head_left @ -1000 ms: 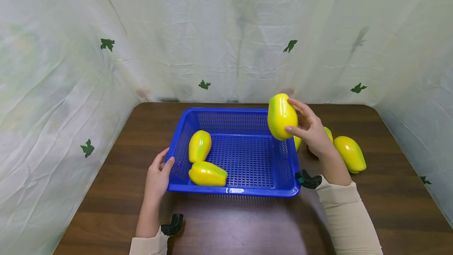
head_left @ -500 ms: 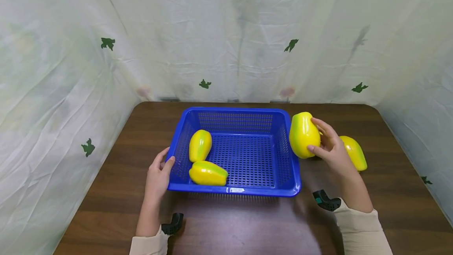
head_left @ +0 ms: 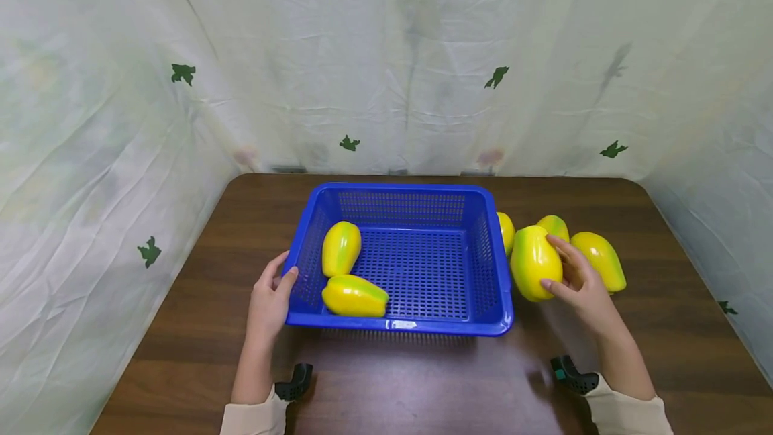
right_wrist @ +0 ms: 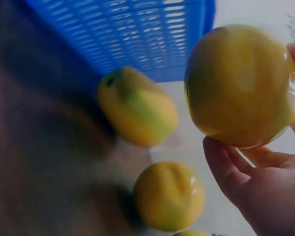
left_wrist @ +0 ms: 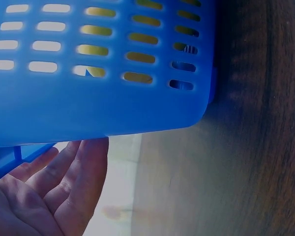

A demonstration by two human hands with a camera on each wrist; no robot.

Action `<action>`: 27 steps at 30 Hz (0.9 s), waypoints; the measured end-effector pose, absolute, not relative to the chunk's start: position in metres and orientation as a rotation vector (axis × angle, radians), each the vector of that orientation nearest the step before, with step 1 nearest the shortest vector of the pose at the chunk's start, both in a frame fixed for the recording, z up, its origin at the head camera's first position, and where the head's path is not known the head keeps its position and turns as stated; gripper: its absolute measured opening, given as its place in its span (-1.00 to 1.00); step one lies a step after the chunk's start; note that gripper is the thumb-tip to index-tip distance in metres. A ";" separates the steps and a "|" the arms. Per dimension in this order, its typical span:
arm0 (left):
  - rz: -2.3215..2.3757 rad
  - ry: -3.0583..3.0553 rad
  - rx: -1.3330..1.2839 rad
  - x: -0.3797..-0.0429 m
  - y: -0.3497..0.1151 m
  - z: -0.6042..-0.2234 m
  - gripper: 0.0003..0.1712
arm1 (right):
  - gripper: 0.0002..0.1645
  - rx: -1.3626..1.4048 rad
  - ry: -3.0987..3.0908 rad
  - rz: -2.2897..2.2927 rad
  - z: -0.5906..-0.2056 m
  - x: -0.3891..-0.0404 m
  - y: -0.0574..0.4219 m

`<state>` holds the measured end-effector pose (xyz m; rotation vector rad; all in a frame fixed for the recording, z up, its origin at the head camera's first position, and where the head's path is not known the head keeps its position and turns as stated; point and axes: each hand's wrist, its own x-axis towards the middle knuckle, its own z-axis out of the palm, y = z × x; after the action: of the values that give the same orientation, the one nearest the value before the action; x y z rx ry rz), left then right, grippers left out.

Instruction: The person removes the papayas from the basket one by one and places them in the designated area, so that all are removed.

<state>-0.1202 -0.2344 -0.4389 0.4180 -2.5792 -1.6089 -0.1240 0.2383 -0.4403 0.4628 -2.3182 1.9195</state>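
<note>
My right hand (head_left: 580, 277) holds a glossy yellow-green papaya (head_left: 535, 264) between thumb and fingers, just right of a blue plastic basket (head_left: 398, 325). The right wrist view shows this papaya (right_wrist: 241, 86) raised above the table, fingers curled along its side. My left hand (head_left: 270, 301) grips the basket's left rim, thumb on top and fingers at the outer side. In the left wrist view the fingers (left_wrist: 91, 172) are partly hidden by the basket wall (left_wrist: 88, 108). Inside the basket, at its left, lie two papayas, one upright (head_left: 341, 249) and one sideways (head_left: 355, 296).
Several more papayas lie on the brown wooden table (head_left: 410, 381) right of the basket: one against its wall (head_left: 506, 232), one behind the held fruit (head_left: 553, 225), one farther right (head_left: 600, 260). A pale curtain (head_left: 386, 72) with green bird prints stands behind the table.
My right hand has carried the papaya from over the basket's back right corner rightward and down, outside the basket. The left hand and basket have stayed in place.
</note>
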 end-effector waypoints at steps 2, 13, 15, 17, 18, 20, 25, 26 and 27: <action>-1.610 -2.579 0.419 -0.120 -0.234 -0.439 -0.41 | -0.24 0.464 -2.339 1.907 -0.447 -0.121 0.239; -1.608 -2.575 0.420 -0.120 -0.234 -0.439 -0.42 | -0.27 0.481 -2.426 2.010 -0.480 -0.111 0.235; -1.614 -2.573 0.422 -0.120 -0.235 -0.439 -0.42 | -0.27 0.441 -2.452 2.015 -0.485 -0.110 0.234; -1.621 -2.571 0.424 -0.120 -0.234 -0.438 -0.43 | -0.27 0.400 -2.489 2.008 -0.488 -0.110 0.234; -1.623 -2.570 0.425 -0.120 -0.234 -0.438 -0.43 | -0.27 0.379 -2.509 2.001 -0.490 -0.110 0.233; -1.633 -2.567 0.432 -0.120 -0.234 -0.438 -0.44 | -0.28 0.355 -2.535 1.987 -0.493 -0.110 0.233; -1.651 -2.559 0.436 -0.120 -0.234 -0.438 -0.44 | -0.29 0.365 -2.540 1.992 -0.497 -0.111 0.232; -1.649 -2.561 0.433 -0.120 -0.234 -0.438 -0.44 | -0.29 0.363 -2.540 1.995 -0.497 -0.111 0.232; -1.650 -2.559 0.433 -0.120 -0.234 -0.438 -0.44 | -0.29 0.363 -2.539 1.995 -0.497 -0.111 0.232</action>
<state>-0.1198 -0.2339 -0.4377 0.4328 -2.5594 -1.6499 -0.1112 0.2319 -0.4970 0.3631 -2.5394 1.9954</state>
